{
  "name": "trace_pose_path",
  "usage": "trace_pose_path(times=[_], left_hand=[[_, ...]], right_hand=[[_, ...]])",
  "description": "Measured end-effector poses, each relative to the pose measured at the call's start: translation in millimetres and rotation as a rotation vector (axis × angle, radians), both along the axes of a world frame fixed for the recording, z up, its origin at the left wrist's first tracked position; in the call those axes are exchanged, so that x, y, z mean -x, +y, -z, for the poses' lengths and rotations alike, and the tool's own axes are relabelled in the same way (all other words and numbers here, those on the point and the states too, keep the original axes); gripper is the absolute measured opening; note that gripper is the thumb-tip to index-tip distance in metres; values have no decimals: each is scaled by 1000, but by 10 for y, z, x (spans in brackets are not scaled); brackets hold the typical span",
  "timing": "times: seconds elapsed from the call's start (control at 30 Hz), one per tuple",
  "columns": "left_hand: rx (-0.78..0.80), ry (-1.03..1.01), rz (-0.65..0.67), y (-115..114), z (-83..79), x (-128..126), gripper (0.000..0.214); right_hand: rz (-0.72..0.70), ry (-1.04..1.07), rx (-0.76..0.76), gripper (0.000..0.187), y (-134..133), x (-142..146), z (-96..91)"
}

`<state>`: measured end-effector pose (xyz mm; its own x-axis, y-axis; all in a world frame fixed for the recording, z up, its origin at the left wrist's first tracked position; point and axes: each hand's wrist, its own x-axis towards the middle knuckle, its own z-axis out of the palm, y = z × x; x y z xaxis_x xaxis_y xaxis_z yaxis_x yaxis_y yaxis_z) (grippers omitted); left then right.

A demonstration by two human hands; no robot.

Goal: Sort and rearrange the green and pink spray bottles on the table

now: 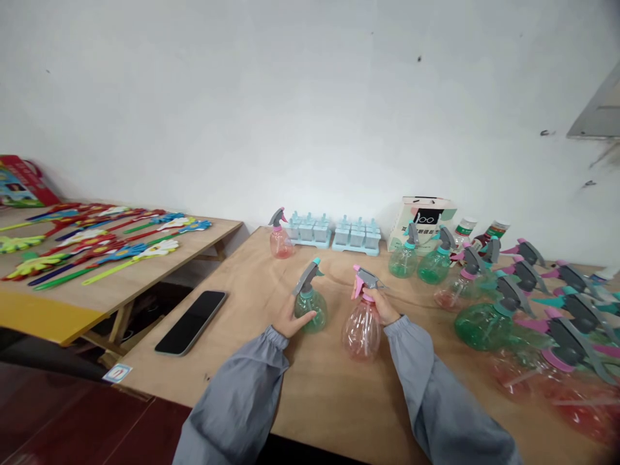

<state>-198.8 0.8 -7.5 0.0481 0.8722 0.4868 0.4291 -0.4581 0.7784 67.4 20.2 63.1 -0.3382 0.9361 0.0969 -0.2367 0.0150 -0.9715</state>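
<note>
My left hand (291, 318) is closed around the lower left side of a green spray bottle (312, 309) with a grey and teal trigger head. Just to its right, my right hand (381, 305) grips a clear pink spray bottle (361, 332) by the neck, under its grey and pink head. Both bottles are upright over the middle of the wooden table (334, 407), a small gap between them. Farther back, one more pink spray bottle (281, 242) stands by itself near the wall.
Many green and pink spray bottles (484, 323) crowd the right side. Two light-blue ice-pop moulds (356, 236) and a printed box (419, 223) stand along the wall. A phone (191, 323) lies at left. Colourful hand-shaped clappers (97, 248) cover the neighbouring table.
</note>
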Motion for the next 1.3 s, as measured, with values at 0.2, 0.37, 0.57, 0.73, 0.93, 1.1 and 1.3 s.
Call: trace_pose_path(times=[0.2, 0.37, 0.57, 0.73, 0.93, 1.1, 1.3], left_hand=[[-7, -14, 2, -1, -9, -8, 79], [-4, -27, 17, 3, 3, -7, 77], [-17, -18, 16, -12, -29, -13, 73], [-16, -2, 35, -23, -53, -16, 72], [-20, -1, 25, -21, -35, -15, 73], [-24, -1, 26, -9, -17, -8, 75], [-14, -24, 42, -1, -14, -15, 75]], right_hand=[[-36, 20, 36, 44, -8, -49, -36], [-40, 9, 1, 43, -30, -36, -52], [-41, 21, -12, 45, -67, 27, -55], [-22, 14, -29, 44, -69, 27, -94], [101, 11, -61, 38, -52, -39, -104], [427, -82, -203, 30, 113, -229, -140], [912, -254, -293, 39, 337, -723, -208]])
